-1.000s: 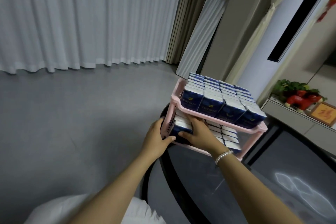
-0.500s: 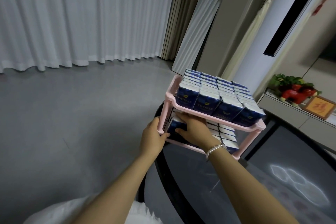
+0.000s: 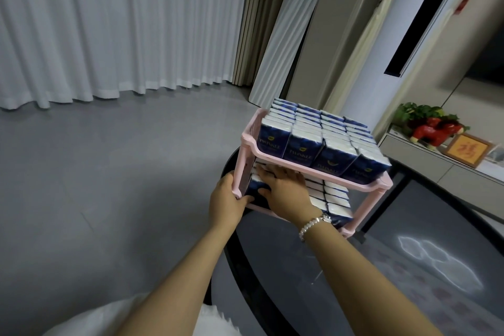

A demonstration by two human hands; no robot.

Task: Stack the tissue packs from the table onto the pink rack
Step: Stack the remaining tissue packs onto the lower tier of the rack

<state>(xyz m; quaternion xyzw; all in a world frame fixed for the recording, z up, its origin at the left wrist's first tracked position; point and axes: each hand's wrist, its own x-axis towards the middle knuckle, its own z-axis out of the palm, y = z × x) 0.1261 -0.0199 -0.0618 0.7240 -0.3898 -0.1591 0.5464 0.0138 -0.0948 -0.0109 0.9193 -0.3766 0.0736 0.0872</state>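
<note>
Since a second ago my right hand [image 3: 283, 188] has flattened, fingers straight, pressing the tissue pack [image 3: 255, 189] deeper into the lower shelf; left hand [image 3: 225, 200] grips the pink rack [image 3: 246, 142] post beside it.

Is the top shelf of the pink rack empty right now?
No, the top shelf of the pink rack is packed with rows of blue tissue packs standing side by side.

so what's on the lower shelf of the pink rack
Rows of blue-and-white tissue packs stand on the lower shelf of the pink rack. The right hand lies flat over the left packs, and the upper shelf covers the rear ones.
</note>
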